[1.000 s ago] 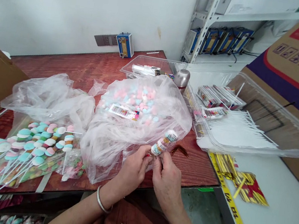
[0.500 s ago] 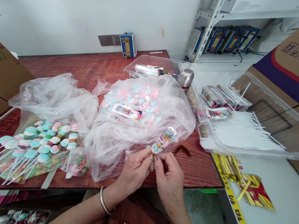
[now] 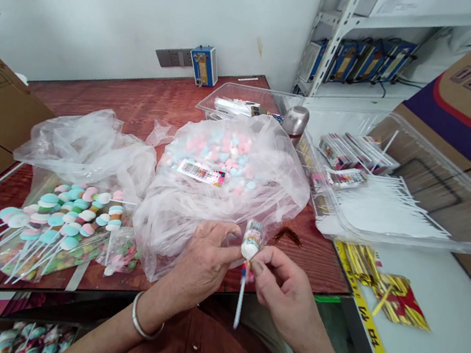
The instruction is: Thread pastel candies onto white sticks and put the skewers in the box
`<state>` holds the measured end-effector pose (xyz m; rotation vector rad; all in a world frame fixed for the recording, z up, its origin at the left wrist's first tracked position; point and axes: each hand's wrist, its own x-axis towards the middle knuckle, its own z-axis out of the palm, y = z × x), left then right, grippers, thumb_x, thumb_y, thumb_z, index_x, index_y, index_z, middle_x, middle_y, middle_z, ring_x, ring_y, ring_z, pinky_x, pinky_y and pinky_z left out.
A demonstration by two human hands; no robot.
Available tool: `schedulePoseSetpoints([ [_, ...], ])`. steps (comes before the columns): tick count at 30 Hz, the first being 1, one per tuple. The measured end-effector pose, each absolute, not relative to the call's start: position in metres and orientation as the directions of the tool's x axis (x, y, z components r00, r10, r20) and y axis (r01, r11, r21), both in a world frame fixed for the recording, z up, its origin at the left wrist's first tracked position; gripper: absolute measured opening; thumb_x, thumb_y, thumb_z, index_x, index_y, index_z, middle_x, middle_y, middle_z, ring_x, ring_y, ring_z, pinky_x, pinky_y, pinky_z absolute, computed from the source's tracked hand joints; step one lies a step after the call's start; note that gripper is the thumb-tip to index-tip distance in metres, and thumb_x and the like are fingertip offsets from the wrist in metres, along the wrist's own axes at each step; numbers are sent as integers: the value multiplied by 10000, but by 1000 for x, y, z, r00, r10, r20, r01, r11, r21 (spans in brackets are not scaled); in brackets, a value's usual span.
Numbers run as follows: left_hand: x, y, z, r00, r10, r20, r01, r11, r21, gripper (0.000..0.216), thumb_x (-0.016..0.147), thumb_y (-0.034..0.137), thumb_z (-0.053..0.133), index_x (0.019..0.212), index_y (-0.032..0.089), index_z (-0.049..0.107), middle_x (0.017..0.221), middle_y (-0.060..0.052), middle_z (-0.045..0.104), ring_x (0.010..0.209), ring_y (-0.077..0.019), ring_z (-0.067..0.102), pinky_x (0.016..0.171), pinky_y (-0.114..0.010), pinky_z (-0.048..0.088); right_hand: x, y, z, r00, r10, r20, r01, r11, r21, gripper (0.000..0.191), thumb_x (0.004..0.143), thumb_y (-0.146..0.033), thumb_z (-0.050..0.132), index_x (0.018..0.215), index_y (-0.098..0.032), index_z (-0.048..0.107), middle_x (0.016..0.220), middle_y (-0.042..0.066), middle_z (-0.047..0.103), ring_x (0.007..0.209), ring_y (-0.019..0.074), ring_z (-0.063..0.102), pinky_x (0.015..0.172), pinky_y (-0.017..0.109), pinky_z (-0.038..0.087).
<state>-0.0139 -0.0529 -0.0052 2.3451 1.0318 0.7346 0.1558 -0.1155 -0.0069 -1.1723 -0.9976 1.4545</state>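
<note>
My left hand (image 3: 200, 264) and my right hand (image 3: 284, 290) meet just before the table's front edge, both pinched on one wrapped marshmallow lollipop (image 3: 251, 240). Its printed sleeve stands upright and its white stick (image 3: 239, 303) hangs down between the hands. My left fingertips press the wrapped head from the left. My right fingertips pinch the twisted wrapper just under it. Directly behind the hands lies an open clear bag of pink, blue and white marshmallows (image 3: 224, 159) with a printed wrapper on top.
A pile of finished lollipops (image 3: 61, 219) lies on plastic at the left. A clear tray (image 3: 394, 227) at the right holds white sticks (image 3: 375, 203) and printed wrappers (image 3: 352, 154). Gold twist ties (image 3: 376, 278) lie below it. Cardboard boxes flank both sides; a metal flask (image 3: 295, 121) stands behind.
The lollipop has turned from tilted to upright, its stick now showing below the hands. My right hand has shifted right and down along the wrapper's twisted end.
</note>
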Motion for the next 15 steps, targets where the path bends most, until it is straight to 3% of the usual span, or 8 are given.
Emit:
schedulePoseSetpoints([
  [2,-12,-55,1,572,793,210,449,-516,729,366,943,148,436,1117,280,728,1170,-102,630,1079,-235,566,952,-409,470,152,-118,-7,-130,963,-236,-201,-259,-945,311,878,-470,623,753,-209,506,578,-87,349,447,60,213,395,196,177],
  [4,-12,-57,9,641,748,172,313,-459,832,401,953,135,397,1126,282,727,1233,-96,614,1126,-214,574,967,-376,477,148,-116,-10,-128,946,-297,-280,-322,-904,326,840,-477,659,750,-208,499,568,-90,362,444,55,221,399,190,186],
  [6,-13,-58,13,710,683,173,236,-462,855,429,938,101,397,1082,304,746,1432,-59,511,1303,-223,484,1096,-425,388,148,-113,-14,-69,938,-339,-387,-339,-858,347,788,-474,712,743,-206,497,564,-92,380,449,51,229,403,181,196],
  [9,-16,-57,13,692,707,147,319,-482,816,441,890,53,419,1074,289,743,1607,-12,288,1469,-266,266,1194,-546,173,151,-111,-16,-39,936,-350,-449,-329,-831,376,749,-469,762,708,-205,497,525,-106,341,438,45,193,390,169,174],
  [11,-18,-56,12,651,750,118,340,-427,838,408,878,67,456,1144,251,706,1581,-68,341,1455,-283,301,1185,-564,186,153,-116,-19,-116,926,-359,-393,-375,-839,361,766,-474,758,717,-200,530,522,-101,348,429,43,199,388,167,178],
  [13,-23,-60,14,647,755,101,251,-336,908,363,874,98,516,1174,212,685,1472,-111,488,1391,-285,412,1161,-513,284,154,-122,-26,-187,896,-402,-287,-441,-850,322,774,-476,758,790,-202,589,538,-80,405,426,50,253,395,173,211],
  [15,-29,-68,16,647,757,90,125,-222,967,340,852,125,590,1169,197,690,1331,-104,604,1306,-282,512,1095,-431,401,153,-122,-38,-143,903,-404,-169,-425,-889,354,725,-511,779,870,-218,644,521,-50,468,410,92,353,375,208,281],
])
